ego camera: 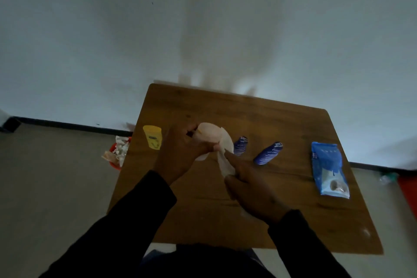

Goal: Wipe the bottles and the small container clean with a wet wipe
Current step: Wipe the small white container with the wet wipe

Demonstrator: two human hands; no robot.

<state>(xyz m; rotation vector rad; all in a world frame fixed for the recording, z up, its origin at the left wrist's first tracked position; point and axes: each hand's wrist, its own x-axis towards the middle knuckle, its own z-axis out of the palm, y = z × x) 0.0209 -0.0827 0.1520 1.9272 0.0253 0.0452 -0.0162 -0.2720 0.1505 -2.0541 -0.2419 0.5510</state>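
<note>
Left hand (180, 151) gripped pale bottle (208, 134), lying crosswise; right hand (250, 189) pinched wipe (225, 153) just right of it.

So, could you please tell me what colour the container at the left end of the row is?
Yellow container, seen in the head view.

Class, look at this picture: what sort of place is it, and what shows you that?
Probably a plain indoor room set up for a cleaning job: a small wooden table against a bare white wall, and a bin of used wipes beside it.
</note>
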